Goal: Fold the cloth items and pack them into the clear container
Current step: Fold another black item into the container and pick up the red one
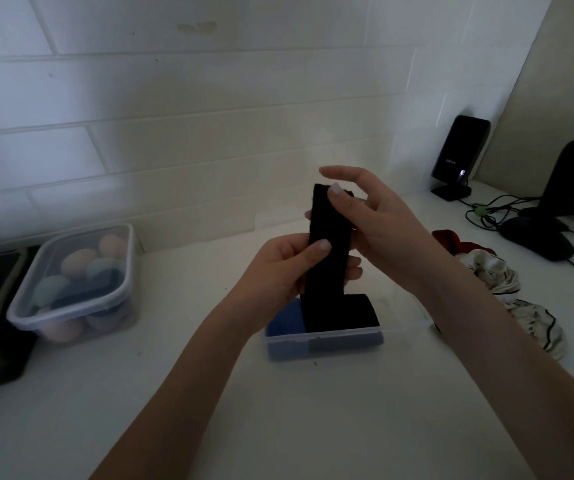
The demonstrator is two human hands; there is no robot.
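A: Black cloth (327,244) held upright above clear container (323,337); left hand (278,268) pinching lower part, right hand (365,209) thumb on top edge, fingers loose.

B: Folding step, mid-way. Next: double over, tuck beside blue cloth (285,322).

Above the clear container (323,341), both hands hold a black cloth strip (327,251) upright: the left hand (278,268) pinches its middle, the right hand (368,209) its top end. Inside the container lie a blue cloth (285,322) and a black one (348,315). Right of the container, rumpled white and red cloths (507,282) lie on the counter (209,393); left of it stands a lidded tub (74,282).
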